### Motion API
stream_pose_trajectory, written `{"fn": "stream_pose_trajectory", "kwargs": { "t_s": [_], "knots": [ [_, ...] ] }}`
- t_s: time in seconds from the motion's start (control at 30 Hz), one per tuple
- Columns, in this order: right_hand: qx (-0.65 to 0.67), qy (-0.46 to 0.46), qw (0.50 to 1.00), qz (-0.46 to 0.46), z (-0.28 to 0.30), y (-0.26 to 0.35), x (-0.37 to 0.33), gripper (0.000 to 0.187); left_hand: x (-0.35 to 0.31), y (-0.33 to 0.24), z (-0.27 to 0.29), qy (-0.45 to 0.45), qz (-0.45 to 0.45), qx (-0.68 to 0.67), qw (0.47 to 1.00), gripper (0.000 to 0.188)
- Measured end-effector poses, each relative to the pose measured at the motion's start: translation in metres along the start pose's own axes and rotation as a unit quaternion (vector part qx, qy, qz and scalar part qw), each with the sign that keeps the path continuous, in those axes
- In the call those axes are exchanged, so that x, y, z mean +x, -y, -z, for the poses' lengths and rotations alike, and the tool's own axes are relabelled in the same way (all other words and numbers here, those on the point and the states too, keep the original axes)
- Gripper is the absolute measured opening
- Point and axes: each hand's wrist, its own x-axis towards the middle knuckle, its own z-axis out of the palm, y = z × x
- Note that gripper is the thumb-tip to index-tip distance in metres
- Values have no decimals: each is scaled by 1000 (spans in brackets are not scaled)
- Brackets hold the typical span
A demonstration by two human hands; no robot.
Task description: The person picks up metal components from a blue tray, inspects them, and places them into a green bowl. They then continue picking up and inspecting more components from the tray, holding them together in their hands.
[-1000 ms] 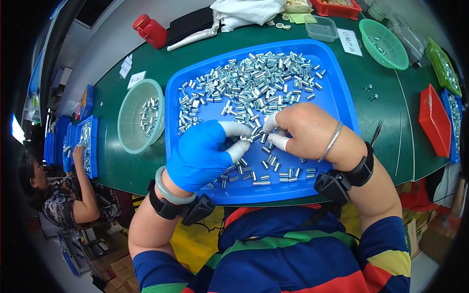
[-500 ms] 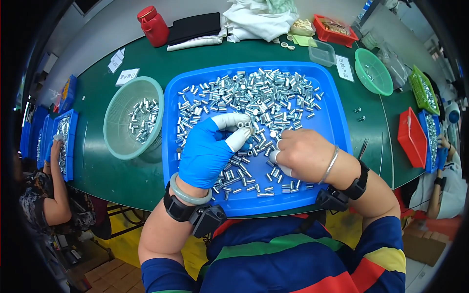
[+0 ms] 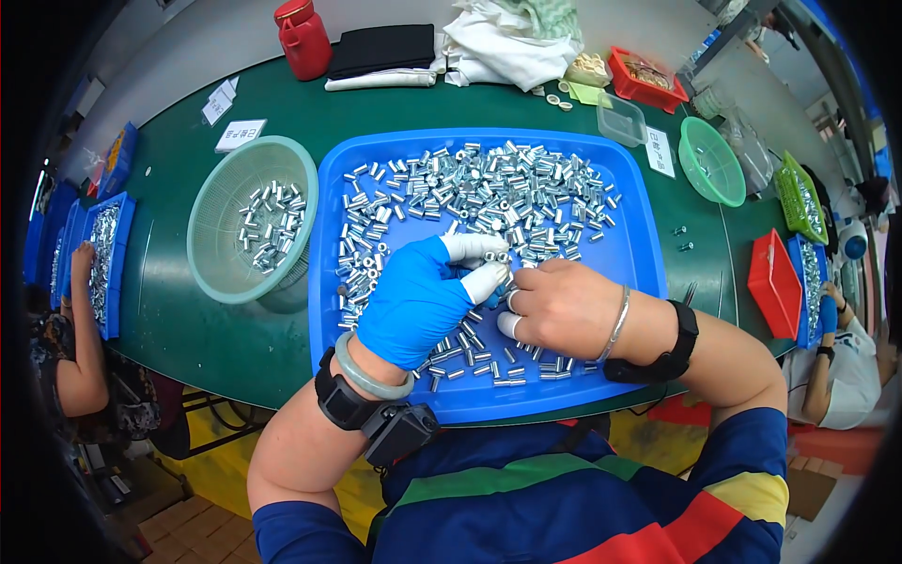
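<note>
My left hand (image 3: 410, 299), in a blue glove with white finger covers on thumb and forefinger, is closed on several small hollow metal sleeves (image 3: 496, 257); their round ends show between the fingertips. Close against it on the right is my right hand (image 3: 561, 306), ungloved, with white covers on some fingertips. Its fingers are curled in a pinch by the left fingertips, and whatever they hold is hidden. Both hands are over a blue tray (image 3: 628, 254) holding a heap of loose metal sleeves (image 3: 554, 193), thickest at the far side.
A pale green basket (image 3: 209, 246) with some sleeves stands left of the tray. At right are a green basket (image 3: 703, 150), a red bin (image 3: 776, 282) and two loose screws (image 3: 684, 239). A red jug (image 3: 303, 42) and cloths (image 3: 512, 42) lie behind. Other people work at both sides.
My right hand has moved left, up to the fingertips of my left hand. My left hand has shifted slightly right and down, still gripping sleeves. The view has shifted a little.
</note>
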Motion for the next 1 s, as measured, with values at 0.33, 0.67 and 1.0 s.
{"fn": "stream_pose_trajectory", "kwargs": {
  "t_s": [0.33,0.67,1.0],
  "knots": [
    [46,-49,993,-101,5,-6,-3,10,4,2,0,6,14,-3,1000,27],
    [371,-203,871,-249,13,4,-32,18,-5,3,-11,165,113,50,979,24],
    [454,-167,849,-213,-2,-4,-38,19,-8,0,-18,167,139,63,974,23]
  ]
}}
